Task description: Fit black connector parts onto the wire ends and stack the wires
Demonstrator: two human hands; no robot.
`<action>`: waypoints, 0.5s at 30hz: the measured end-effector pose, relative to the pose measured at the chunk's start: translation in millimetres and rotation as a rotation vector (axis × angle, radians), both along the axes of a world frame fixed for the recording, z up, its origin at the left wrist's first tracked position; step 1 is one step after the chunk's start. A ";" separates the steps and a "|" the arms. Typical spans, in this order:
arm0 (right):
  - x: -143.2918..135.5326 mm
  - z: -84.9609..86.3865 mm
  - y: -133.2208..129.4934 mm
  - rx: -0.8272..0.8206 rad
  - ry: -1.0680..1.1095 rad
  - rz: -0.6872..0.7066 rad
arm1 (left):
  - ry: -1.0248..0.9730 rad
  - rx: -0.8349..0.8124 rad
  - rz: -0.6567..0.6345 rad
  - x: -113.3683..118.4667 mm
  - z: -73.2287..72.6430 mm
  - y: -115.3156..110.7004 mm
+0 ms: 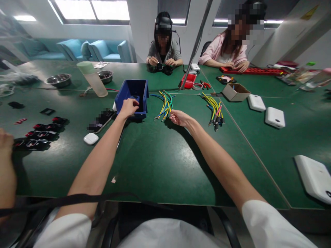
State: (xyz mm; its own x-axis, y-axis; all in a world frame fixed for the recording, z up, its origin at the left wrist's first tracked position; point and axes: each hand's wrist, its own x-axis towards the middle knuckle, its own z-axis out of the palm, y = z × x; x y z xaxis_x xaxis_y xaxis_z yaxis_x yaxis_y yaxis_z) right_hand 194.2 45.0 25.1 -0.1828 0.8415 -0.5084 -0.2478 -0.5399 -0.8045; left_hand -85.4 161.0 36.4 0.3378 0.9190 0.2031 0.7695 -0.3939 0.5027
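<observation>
My left hand [130, 107] reaches over the near rim of a blue plastic bin [120, 92], its fingers curled together. Whatever those fingers hold, if anything, is hidden. Inside the bin lie dark small parts that I cannot make out. Right of the bin, a loose bunch of yellow, green and blue wires [165, 103] with metal end lugs rests on the table. My right hand [178, 117] is at the bunch's near right side, fingers closed in a pinch around the end of a wire. A second wire bundle [214, 108], with black-sleeved ends, lies farther right.
Left of the bin are a phone [101, 121], a white earbud case [91, 138] and several black parts [42, 134]. A frosted bottle [94, 82] leans behind them. Rightward stand a cardboard box [236, 93] and white devices [274, 117]. Two people sit opposite; another person's arm [6, 172] shows at left.
</observation>
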 end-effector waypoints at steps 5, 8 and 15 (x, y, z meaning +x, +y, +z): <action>-3.8 -4.3 4.8 -0.015 0.125 -0.052 | 0.008 -0.029 0.012 0.0 -1.6 3.0; -9.5 -5.5 5.4 0.008 0.148 -0.069 | 0.023 -0.018 0.024 0.5 -3.2 4.8; -29.2 -3.4 -3.4 0.135 0.054 -0.086 | 0.025 0.007 0.034 3.4 -5.3 2.3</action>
State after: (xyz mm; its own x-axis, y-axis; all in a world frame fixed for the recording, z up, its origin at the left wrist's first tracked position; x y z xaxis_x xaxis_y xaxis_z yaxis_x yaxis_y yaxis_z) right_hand 165.0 41.6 21.6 -0.1312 0.9152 -0.3810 -0.3335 -0.4027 -0.8524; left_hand -82.0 163.3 31.2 0.3117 0.9287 0.2010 0.7947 -0.3707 0.4806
